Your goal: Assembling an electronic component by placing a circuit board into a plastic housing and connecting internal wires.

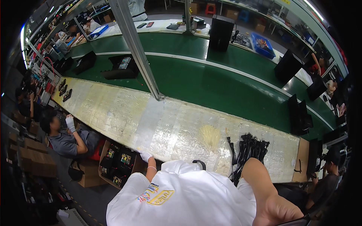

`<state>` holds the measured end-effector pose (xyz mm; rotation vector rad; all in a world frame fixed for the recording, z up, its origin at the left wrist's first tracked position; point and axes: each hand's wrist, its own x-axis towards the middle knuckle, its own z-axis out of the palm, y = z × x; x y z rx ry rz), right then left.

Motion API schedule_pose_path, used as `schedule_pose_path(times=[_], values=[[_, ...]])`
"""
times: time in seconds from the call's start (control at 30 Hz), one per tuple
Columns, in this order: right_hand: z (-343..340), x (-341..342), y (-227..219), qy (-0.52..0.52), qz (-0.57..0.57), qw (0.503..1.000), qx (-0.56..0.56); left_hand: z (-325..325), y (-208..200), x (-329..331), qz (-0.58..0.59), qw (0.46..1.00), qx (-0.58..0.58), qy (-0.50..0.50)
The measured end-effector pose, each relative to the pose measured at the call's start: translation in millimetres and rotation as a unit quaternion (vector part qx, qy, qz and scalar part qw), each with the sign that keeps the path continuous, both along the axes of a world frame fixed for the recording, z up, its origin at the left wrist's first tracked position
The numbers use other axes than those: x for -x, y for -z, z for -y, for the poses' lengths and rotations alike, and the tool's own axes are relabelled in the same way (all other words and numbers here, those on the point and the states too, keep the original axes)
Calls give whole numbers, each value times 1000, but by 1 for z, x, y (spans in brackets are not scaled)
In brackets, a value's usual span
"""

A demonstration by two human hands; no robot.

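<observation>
My left hand, in a white glove, rests at the near edge of the long worktable. Its fingers look extended, and I see nothing held in them. My bare right arm bends at the elbow, bringing my right hand back close to the camera at the lower right. The fingers there are out of sight; a dark edge shows beside them. Nearest the right elbow lies a heap of black power cords with plugs. Left of the cords is a fanned bundle of pale, thin strips.
A metal post rises from the table's far edge. Beyond runs a green conveyor carrying black housings. Below left, a carton holds circuit boards. A seated co-worker is at left. A cardboard piece lies at right.
</observation>
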<state>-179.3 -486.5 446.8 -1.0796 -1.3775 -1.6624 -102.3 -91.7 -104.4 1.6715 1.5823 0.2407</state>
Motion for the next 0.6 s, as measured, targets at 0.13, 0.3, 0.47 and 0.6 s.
schedule_pose_path(times=[0.13, 0.3, 0.47, 0.6], values=[[2, 4, -2, -28, 24, 999, 0, -21, 40, 10, -69, 988, -109, 84], [7, 7, -1, 8, 13, 1000, 3, -26, 54, 10, -101, 980, -127, 118], [13, 12, 1, 38, 6, 999, 13, -25, 53, 10, -66, 988, -105, 90], [13, 12, 3, 23, 8, 1000, 19, -13, 33, 6, -79, 985, -118, 97]])
